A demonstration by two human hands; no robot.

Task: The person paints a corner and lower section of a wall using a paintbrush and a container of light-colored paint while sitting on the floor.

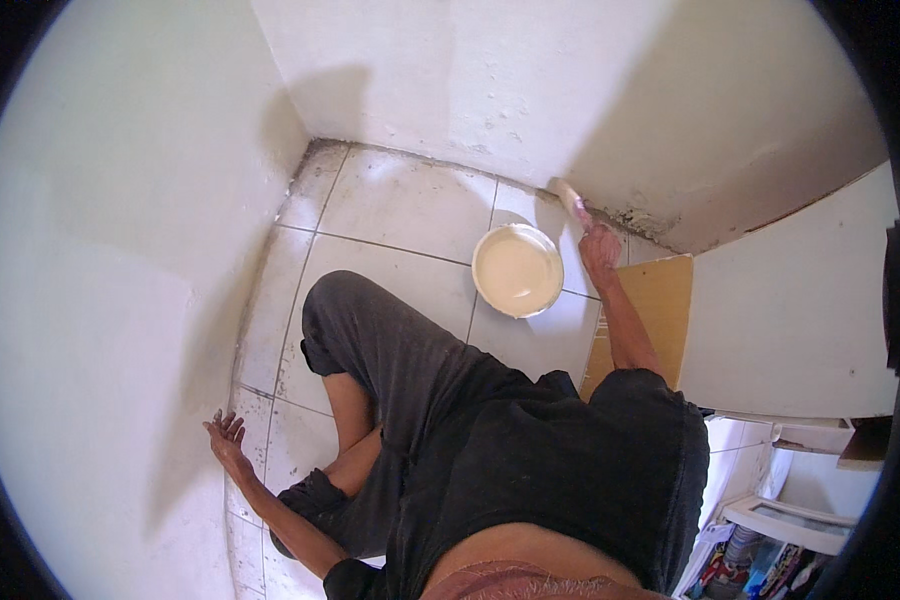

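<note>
My right hand [599, 249] is closed around the handle of a paintbrush [568, 196]. Its pale, wide head reaches the foot of the far wall, where the wall meets the floor; whether the bristles press on the wall I cannot tell. Just left of that hand, a round white bucket [523, 315] stands on the tiles with cream-coloured paint [515, 268] in it. Off to the left, my left hand [228, 436] holds nothing, its fingers apart, close to the left wall.
White walls [100, 260] rise at the left and far side, with rough, peeling patches [637, 220] low on the far one. A brown board [660, 300] and white panel [790, 300] stand right. My bent leg [370, 320] rests on the tiled floor [410, 195]. Shelves of assorted items [760, 570] are lower right.
</note>
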